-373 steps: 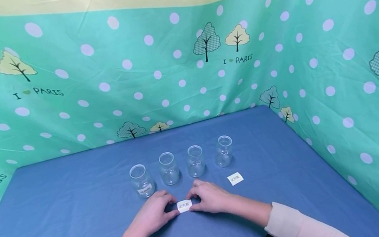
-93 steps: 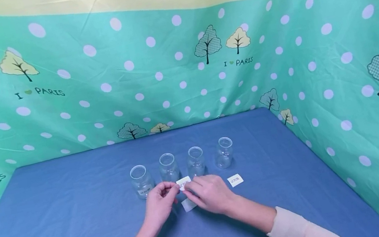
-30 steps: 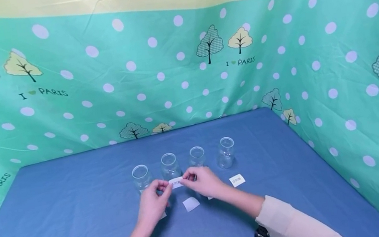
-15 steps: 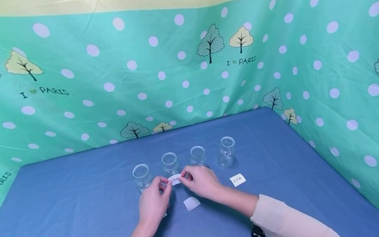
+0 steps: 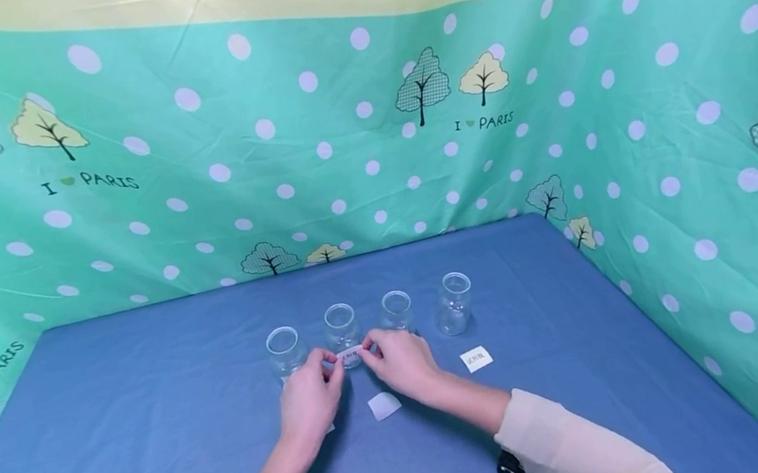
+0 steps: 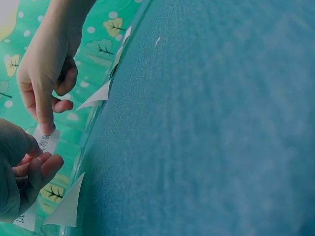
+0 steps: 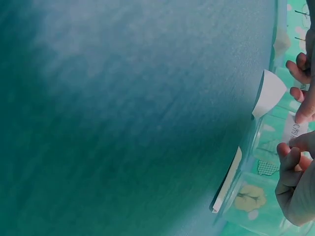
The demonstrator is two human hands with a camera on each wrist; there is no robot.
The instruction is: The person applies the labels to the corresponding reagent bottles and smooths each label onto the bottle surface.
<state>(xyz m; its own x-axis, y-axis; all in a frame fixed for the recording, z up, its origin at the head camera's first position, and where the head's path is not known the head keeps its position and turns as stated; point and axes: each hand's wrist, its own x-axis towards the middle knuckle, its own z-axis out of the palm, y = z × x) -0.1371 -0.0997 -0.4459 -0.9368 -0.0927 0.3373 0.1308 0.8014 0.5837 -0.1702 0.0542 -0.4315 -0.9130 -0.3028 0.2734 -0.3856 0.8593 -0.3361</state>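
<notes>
My left hand [image 5: 308,397] and right hand [image 5: 401,363] pinch opposite ends of a small white label [image 5: 350,356] with printed characters. They hold it at the lower front of the second glass jar from the left [image 5: 341,321]; whether it is fully stuck on cannot be told. In the left wrist view, the right index finger [image 6: 45,110] lies straight along the top end of the label. The leftmost jar [image 5: 284,348] carries a similar label [image 6: 25,219], mostly hidden by my left hand in the head view.
A third jar [image 5: 397,308] stands partly behind my right hand, and a fourth jar [image 5: 454,308] farther right. A printed label [image 5: 477,359] lies before it. A blank paper piece [image 5: 383,406] rests on the blue tablecloth [image 5: 157,445], with another [image 5: 331,428] beside the left wrist.
Both hands have lifted the label from the table, leaving a blank paper piece behind. Lately they have carried it forward and slightly up against the second jar.
</notes>
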